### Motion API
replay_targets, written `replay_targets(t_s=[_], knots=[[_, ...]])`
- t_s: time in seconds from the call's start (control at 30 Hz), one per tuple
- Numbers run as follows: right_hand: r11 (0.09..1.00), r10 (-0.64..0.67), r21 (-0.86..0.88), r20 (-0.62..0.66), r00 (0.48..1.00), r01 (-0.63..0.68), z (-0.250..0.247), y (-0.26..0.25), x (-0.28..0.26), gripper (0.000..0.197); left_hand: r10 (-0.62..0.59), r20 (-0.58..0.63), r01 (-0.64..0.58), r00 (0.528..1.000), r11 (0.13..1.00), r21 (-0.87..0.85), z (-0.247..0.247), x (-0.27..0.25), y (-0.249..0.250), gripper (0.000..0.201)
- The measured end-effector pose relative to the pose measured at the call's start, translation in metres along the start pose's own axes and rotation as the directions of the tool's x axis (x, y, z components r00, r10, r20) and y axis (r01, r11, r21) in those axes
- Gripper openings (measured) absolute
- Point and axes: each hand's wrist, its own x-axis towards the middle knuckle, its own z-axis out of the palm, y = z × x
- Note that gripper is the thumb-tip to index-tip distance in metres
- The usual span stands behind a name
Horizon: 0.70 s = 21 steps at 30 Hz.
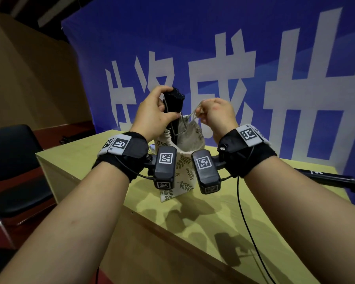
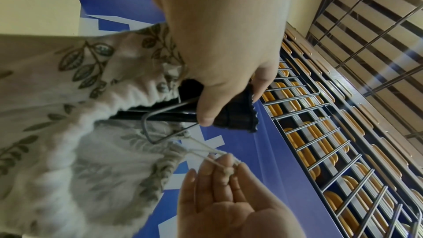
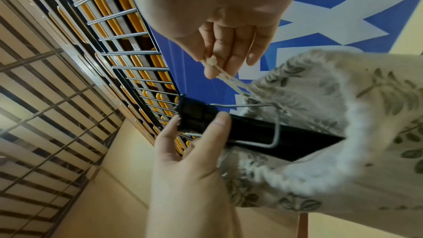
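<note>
A cream drawstring bag point(image 1: 190, 138) with a green leaf print stands on the light wooden table point(image 1: 193, 214). A long black object point(image 1: 173, 103) with a grey wire loop point(image 2: 146, 129) sticks up out of the bag's mouth, its lower part hidden inside. My left hand point(image 1: 162, 103) grips the object's ribbed top end between thumb and fingers, as the left wrist view shows point(image 2: 228, 82). My right hand point(image 1: 207, 111) pinches the knotted drawstring point(image 3: 228, 80) and holds it taut, up and to the right of the bag's mouth point(image 3: 343, 115).
A blue banner point(image 1: 234, 58) with large white characters hangs close behind the table. A black chair point(image 1: 14, 160) stands at the left. A black rod-shaped device point(image 1: 326, 177) lies at the table's right end. A thin black cable point(image 1: 246, 222) trails over the table's front.
</note>
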Motion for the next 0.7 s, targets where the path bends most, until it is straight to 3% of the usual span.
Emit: replay_targets(t_s=[0.2, 0.43, 0.7], knots=[[1.0, 0.011, 0.026, 0.038, 0.999, -0.012, 0.006, -0.031, 0.006, 0.029, -0.003, 0.035, 0.003, 0.999, 1.0, 0.004, 0.004, 0.0, 0.006, 0.054], [0.957, -0.012, 0.291, 0.081, 0.997, -0.012, 0.004, -0.074, -0.003, 0.029, 0.015, 0.077, -0.014, 0.997, 1.0, -0.013, 0.01, -0.005, 0.019, 0.051], [0.925, -0.052, 0.381, 0.085, 0.995, 0.016, -0.003, -0.078, -0.003, 0.022, -0.009, 0.186, 0.014, 0.983, 1.0, -0.023, 0.012, -0.01, 0.028, 0.059]])
